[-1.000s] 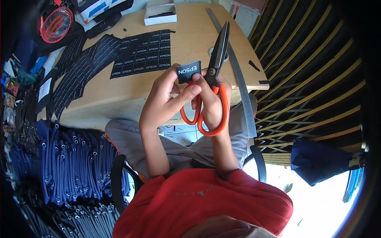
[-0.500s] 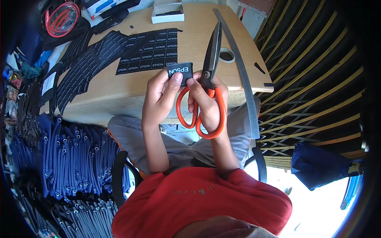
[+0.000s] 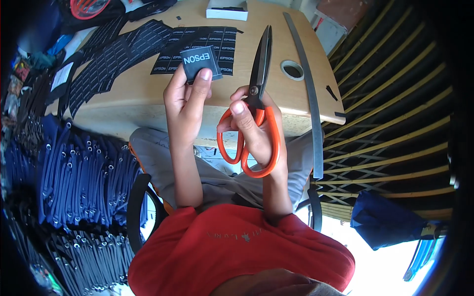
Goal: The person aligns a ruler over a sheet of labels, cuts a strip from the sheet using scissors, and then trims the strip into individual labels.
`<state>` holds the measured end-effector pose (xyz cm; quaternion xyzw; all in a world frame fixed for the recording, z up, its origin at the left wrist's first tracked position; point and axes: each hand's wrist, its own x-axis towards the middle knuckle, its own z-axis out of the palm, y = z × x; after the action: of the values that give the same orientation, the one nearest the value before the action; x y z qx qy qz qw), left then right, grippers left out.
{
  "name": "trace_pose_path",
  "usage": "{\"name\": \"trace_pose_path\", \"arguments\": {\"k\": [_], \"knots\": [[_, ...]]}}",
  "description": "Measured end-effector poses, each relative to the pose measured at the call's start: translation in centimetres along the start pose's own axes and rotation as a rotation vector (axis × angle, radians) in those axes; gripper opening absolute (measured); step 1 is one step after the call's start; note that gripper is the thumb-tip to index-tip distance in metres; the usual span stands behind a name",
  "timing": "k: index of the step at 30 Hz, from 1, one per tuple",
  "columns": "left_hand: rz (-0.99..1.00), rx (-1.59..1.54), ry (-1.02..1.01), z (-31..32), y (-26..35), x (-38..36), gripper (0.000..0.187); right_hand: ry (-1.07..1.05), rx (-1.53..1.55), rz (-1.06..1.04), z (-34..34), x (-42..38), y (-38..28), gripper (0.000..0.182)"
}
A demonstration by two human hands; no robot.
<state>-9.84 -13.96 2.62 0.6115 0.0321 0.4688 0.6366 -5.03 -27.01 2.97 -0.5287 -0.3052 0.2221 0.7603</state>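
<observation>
My left hand [image 3: 187, 101] pinches a small stack of black EPSON labels [image 3: 200, 61] between thumb and fingers, above the table's front edge; the lettering reads upside down. On the right, my right hand [image 3: 256, 126] is wrapped round large scissors with orange handles [image 3: 274, 140]. Their dark blades point up toward the far side of the table and look closed. Behind the labels lies a black sheet printed with rows of EPSON [image 3: 226, 52]. More printed black sheets [image 3: 106, 66] overlap on the table's left part.
A long metal ruler [image 3: 307, 84] lies along the table's [image 3: 269, 59] right side and juts past its front edge. Beside it is a tape roll [image 3: 292, 70]. A white box [image 3: 227, 11] stands at the back. Blue straps [image 3: 89, 172] hang at the left.
My left hand has moved left and away from my right hand, carrying the labels. The labels now show more fully. My right thumb no longer touches them. The camera view has shifted slightly.
</observation>
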Motion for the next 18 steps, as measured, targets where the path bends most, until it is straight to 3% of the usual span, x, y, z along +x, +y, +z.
{"name": "trace_pose_path", "arguments": {"k": [4, 6, 8, 10, 18], "knots": [[0.050, 0.016, 0.009, -0.8, -0.1, 0.1, 0.017, -0.133, -0.049, 0.020, 0.0, -0.1, 0.9, 0.046], [0.063, 0.011, 0.021, -0.9, 0.0, 0.1, 0.017, -0.186, 0.031, -0.211, 0.2, 0.2, 2.6, 0.052], [0.073, 0.007, 0.026, -1.1, 0.1, 0.1, 0.017, -0.171, -0.433, -0.390, 0.0, 0.8, 3.1, 0.056], [0.063, -0.025, -0.041, -1.6, 0.1, 0.0, 0.016, -0.121, -0.323, -0.147, 0.7, 0.1, 2.6, 0.054], [0.065, -0.059, -0.093, -1.5, 0.3, 0.2, 0.019, -0.150, -0.331, -0.048, 1.6, -0.2, 1.7, 0.036]]}}
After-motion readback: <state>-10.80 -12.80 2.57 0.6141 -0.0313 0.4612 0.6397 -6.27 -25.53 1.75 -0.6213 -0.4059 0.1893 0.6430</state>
